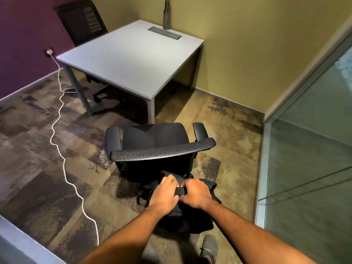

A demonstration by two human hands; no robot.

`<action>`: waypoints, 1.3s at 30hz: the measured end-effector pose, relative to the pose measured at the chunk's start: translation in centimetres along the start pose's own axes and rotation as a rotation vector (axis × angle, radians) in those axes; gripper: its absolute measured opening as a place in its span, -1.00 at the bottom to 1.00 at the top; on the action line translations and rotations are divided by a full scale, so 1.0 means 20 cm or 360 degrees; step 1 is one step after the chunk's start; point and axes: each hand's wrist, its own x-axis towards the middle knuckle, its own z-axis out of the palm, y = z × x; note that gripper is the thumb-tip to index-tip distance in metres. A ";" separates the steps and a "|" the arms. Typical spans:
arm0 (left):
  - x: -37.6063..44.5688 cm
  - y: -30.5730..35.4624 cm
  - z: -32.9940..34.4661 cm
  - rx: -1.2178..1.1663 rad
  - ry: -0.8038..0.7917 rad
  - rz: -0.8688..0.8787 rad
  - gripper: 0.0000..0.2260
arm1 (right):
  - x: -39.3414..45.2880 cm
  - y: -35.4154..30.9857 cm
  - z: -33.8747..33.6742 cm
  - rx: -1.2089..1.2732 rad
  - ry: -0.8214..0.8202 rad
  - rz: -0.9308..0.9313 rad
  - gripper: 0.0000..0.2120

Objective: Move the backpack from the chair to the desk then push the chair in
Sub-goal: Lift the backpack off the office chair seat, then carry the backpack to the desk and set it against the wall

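Observation:
A black backpack [190, 220] hangs low in front of me, behind the chair's back. My left hand [164, 193] and my right hand [197, 193] both grip its top handle, side by side. The black office chair [156, 141] stands just ahead with its seat bare, its mesh backrest toward me, a short way off the desk's near corner. The grey desk [123, 60] stands beyond it against the yellow wall.
A grey bottle [166, 15] and a cable hatch [164, 32] are at the desk's far edge. A second black chair [83, 20] sits behind the desk. A white cable [62, 155] runs across the carpet at left. A glass partition [308, 159] stands at right.

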 end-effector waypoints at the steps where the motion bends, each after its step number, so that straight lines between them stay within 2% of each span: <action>1: 0.03 0.04 0.00 0.0065 -0.0007 -0.0006 -0.78 | -0.01 0.03 -0.01 -0.0004 0.0049 -0.0018 -0.84; 5: 0.14 0.22 0.06 0.0330 0.0019 0.0063 -0.75 | -0.06 0.23 -0.12 -0.0072 0.0218 -0.0072 -0.89; 10: 0.30 0.45 0.16 0.0494 0.0035 0.0184 -0.55 | -0.16 0.66 -0.22 -0.0282 0.0415 -0.0095 -0.68; 15: 0.48 0.74 0.24 0.0584 0.0039 0.0353 -0.45 | -0.23 1.09 -0.31 -0.0333 0.0590 0.0052 -0.64; 18: 0.59 0.91 0.28 0.0706 0.0014 0.0313 -0.51 | -0.23 1.26 -0.37 -0.0362 0.0537 0.0109 -0.34; 20: 0.68 1.05 0.29 0.0761 -0.0071 0.0229 -0.53 | -0.25 1.37 -0.43 -0.0312 0.0496 0.0180 -0.23; 26: 0.97 1.29 0.35 0.0740 -0.0241 0.0070 -0.65 | -0.22 1.64 -0.63 -0.0271 0.0567 0.0153 -0.37; 30: 1.18 1.45 0.34 0.0694 -0.0262 0.0121 -0.60 | -0.20 1.81 -0.84 -0.0300 0.0590 0.0166 -0.43; 39: 1.80 1.63 0.22 0.0631 -0.0332 0.0320 -0.78 | 0.05 2.10 -1.26 -0.0296 0.0606 0.0296 -0.65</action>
